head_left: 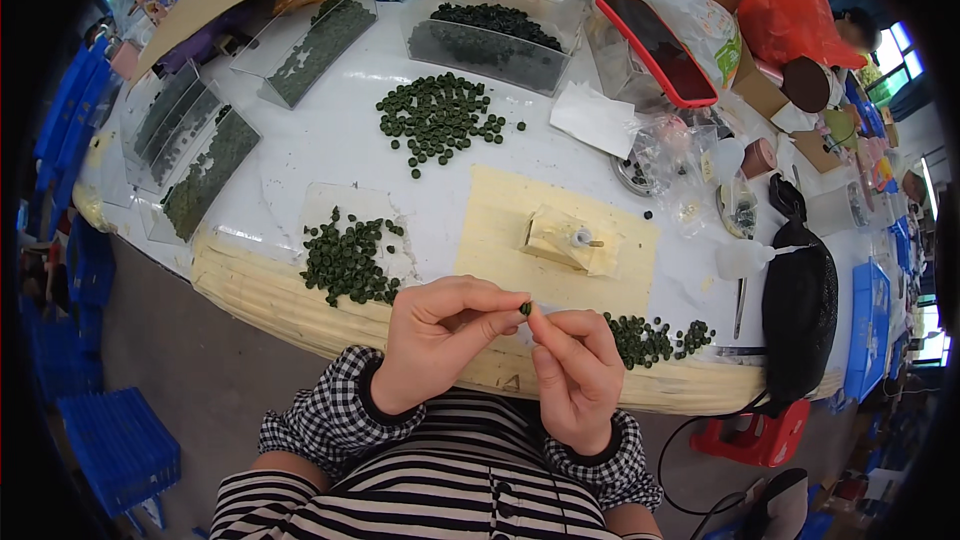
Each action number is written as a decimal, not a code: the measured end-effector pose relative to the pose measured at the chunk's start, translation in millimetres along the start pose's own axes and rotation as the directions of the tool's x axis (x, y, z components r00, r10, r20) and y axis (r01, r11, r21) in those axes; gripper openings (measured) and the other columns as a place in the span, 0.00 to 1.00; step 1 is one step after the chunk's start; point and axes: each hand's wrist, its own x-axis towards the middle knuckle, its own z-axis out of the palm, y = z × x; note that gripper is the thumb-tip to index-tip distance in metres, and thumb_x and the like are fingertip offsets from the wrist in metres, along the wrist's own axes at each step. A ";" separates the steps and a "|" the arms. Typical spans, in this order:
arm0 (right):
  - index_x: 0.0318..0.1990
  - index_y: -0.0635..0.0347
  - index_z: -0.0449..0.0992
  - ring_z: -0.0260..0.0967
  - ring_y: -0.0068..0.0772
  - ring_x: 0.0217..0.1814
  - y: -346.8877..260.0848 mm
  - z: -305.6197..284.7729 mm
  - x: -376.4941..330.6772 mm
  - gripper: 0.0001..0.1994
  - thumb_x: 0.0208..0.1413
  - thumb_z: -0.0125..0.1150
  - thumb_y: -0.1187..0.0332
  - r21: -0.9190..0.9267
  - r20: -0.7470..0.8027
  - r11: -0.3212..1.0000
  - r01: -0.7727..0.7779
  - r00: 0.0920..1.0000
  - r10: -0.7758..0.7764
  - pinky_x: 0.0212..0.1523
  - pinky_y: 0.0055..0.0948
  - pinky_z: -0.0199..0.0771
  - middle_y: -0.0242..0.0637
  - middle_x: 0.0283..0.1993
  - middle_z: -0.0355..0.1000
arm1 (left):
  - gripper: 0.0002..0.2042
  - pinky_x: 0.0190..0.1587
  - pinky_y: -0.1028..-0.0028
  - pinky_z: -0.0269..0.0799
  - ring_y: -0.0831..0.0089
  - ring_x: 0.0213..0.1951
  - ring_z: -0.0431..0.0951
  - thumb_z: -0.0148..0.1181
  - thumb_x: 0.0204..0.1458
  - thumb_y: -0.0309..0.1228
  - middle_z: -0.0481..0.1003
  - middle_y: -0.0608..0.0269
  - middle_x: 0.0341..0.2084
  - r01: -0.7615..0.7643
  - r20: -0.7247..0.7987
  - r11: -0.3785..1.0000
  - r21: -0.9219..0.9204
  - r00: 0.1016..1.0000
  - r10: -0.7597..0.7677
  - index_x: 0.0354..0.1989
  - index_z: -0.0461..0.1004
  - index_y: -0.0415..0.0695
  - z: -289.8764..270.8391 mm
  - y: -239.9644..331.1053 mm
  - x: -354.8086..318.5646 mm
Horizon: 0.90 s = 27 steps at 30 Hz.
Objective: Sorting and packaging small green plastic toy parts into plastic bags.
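In front of my chest, my left hand (430, 340) pinches a small, round, dark green piece (525, 308) between thumb and index finger. From the other side, my right hand (582, 380) has its fingers curled, with the fingertips closed at the same piece. Left of my left hand lies a pile of similar dark green pieces (345, 255) at the table's front edge. Another pile (645, 340) lies beside my right hand. Beyond the hands, a small block-shaped fixture (560, 240) with a short peg stands on a cream sheet (490, 200).
Farther back lie a larger pile of green pieces (435, 115) and a clear bin (490, 58) of dark pieces. Clear trays (215, 170) stand at the left. To the right are a red-cased phone (660, 48), white tissue (590, 120), a squeeze bottle (740, 260) and a black mesh pouch (800, 310).
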 end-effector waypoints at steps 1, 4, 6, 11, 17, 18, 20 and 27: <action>0.51 0.67 0.78 0.69 0.33 0.37 0.8 -0.4 0.4 0.18 0.51 0.61 0.82 -0.003 0.002 1.000 0.009 1.000 -0.009 0.37 0.24 0.70 0.41 0.40 0.72 | 0.10 0.43 0.79 0.77 0.76 0.38 0.80 0.60 0.53 0.14 0.79 0.56 0.36 0.010 0.001 1.000 -0.014 1.000 -0.010 0.44 0.80 0.35 0.0 0.1 0.3; 0.52 0.67 0.78 0.69 0.32 0.37 -0.2 -6.5 5.0 0.18 0.51 0.62 0.81 -0.044 -0.029 0.999 0.014 0.999 -0.016 0.37 0.25 0.70 0.41 0.41 0.71 | 0.09 0.43 0.79 0.78 0.75 0.39 0.80 0.60 0.54 0.15 0.79 0.55 0.39 0.086 -0.011 0.990 -0.113 0.996 -0.087 0.43 0.79 0.34 -0.2 2.1 -0.5; 0.52 0.66 0.77 0.69 0.31 0.37 -9.8 -20.6 16.6 0.18 0.50 0.63 0.80 -0.107 -0.094 0.994 -0.017 0.996 0.007 0.37 0.25 0.71 0.41 0.41 0.71 | 0.09 0.44 0.79 0.78 0.75 0.39 0.80 0.59 0.56 0.17 0.79 0.55 0.40 0.153 -0.001 0.968 -0.197 0.988 -0.156 0.44 0.78 0.34 0.0 5.6 2.3; 0.47 0.63 0.79 0.67 0.34 0.36 -7.4 -46.3 48.4 0.17 0.47 0.67 0.78 -0.468 -0.164 0.884 0.012 0.981 -0.101 0.36 0.29 0.68 0.39 0.37 0.70 | 0.10 0.46 0.80 0.77 0.75 0.40 0.80 0.56 0.60 0.24 0.79 0.56 0.41 0.403 0.193 0.689 -0.603 0.911 -0.365 0.49 0.75 0.36 3.7 1.9 17.4; 0.42 0.62 0.79 0.66 0.37 0.35 3.5 -38.9 64.4 0.14 0.45 0.70 0.77 -0.531 -0.104 0.846 0.048 0.987 -0.122 0.35 0.33 0.67 0.37 0.35 0.70 | 0.11 0.46 0.81 0.77 0.77 0.41 0.79 0.55 0.62 0.25 0.79 0.58 0.41 0.471 0.271 0.506 -0.722 0.867 -0.419 0.51 0.74 0.38 -0.7 -9.6 18.6; 0.41 0.62 0.79 0.66 0.37 0.36 6.1 -37.3 64.9 0.14 0.44 0.70 0.77 -0.525 -0.096 0.850 0.047 0.989 -0.114 0.35 0.33 0.67 0.36 0.35 0.70 | 0.11 0.46 0.81 0.77 0.77 0.41 0.79 0.55 0.62 0.25 0.79 0.58 0.41 0.469 0.275 0.510 -0.721 0.869 -0.411 0.51 0.74 0.38 -1.2 -9.6 18.2; 0.40 0.62 0.80 0.66 0.36 0.36 8.1 -35.8 64.8 0.13 0.44 0.70 0.77 -0.517 -0.091 0.855 0.046 0.990 -0.108 0.35 0.32 0.67 0.36 0.35 0.71 | 0.11 0.46 0.81 0.77 0.77 0.41 0.79 0.55 0.62 0.26 0.79 0.58 0.40 0.466 0.283 0.517 -0.718 0.874 -0.395 0.51 0.74 0.38 -0.3 -10.0 18.0; 0.36 0.63 0.79 0.70 0.34 0.36 -18.8 -35.9 60.0 0.06 0.49 0.67 0.77 -0.375 -0.280 0.920 0.116 0.932 -0.232 0.36 0.27 0.70 0.38 0.36 0.73 | 0.11 0.45 0.81 0.77 0.76 0.40 0.79 0.54 0.62 0.26 0.79 0.58 0.40 0.482 0.310 0.494 -0.724 0.866 -0.392 0.51 0.74 0.38 -2.9 -9.0 16.1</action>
